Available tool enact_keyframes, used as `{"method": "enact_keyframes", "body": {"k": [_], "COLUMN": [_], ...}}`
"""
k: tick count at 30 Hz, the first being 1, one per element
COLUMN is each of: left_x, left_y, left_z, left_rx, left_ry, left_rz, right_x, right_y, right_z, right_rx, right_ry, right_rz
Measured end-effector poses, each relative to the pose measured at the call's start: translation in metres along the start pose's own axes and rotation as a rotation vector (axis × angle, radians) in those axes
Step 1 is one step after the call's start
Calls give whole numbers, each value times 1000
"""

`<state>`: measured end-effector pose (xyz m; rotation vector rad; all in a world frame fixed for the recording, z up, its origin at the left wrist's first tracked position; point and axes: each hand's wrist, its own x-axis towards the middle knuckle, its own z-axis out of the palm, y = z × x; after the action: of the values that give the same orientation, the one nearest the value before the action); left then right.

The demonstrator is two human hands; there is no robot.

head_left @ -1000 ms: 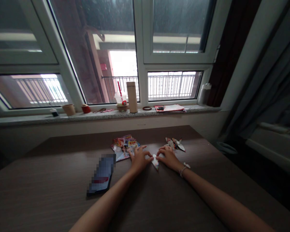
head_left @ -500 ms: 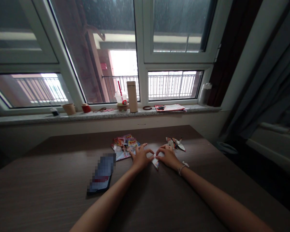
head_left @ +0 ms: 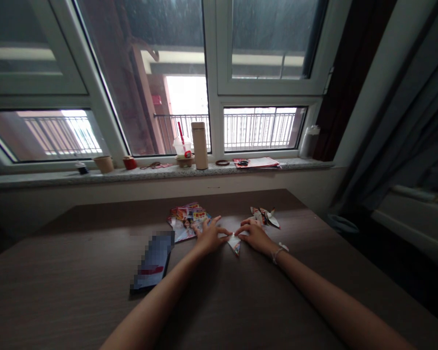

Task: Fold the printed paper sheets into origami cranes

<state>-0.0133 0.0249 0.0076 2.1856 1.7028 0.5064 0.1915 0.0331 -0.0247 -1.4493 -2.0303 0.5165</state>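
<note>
A small folded paper piece (head_left: 235,245), white with coloured print and pointed toward me, lies on the brown table (head_left: 219,301). My left hand (head_left: 210,237) pinches its upper left corner between thumb and forefinger, the other fingers spread. On the upper right corner, my right hand (head_left: 254,236) has its thumb and fingertips closed. Beyond my left hand is a fanned stack of colourful printed sheets (head_left: 186,221), partly under its fingers. Several folded paper shapes (head_left: 265,217) lie just behind my right hand.
A phone (head_left: 154,260) with a blurred screen lies left of my left forearm. Along the windowsill (head_left: 160,174) stand a beige flask (head_left: 199,146), a cup with a red straw (head_left: 183,147), a red roll (head_left: 130,163), scissors (head_left: 243,162) on papers and a bottle (head_left: 310,142).
My fingertips have moved slightly apart along the paper's top edge, and more of the paper shows between them. My left hand has shifted a little left.
</note>
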Motion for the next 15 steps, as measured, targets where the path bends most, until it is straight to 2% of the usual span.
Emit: {"method": "enact_keyframes", "body": {"k": [8,15], "left_x": [-9,-12], "left_y": [-1,1], "left_z": [2,-2], "left_rx": [49,84], "left_ry": [62,34], "left_rz": [118,161], "right_x": [-8,-12], "right_y": [2,3], "right_z": [-5,-8], "right_rx": [-7,-5], "right_ry": [-11,-45], "right_rz": [-101,-135]}}
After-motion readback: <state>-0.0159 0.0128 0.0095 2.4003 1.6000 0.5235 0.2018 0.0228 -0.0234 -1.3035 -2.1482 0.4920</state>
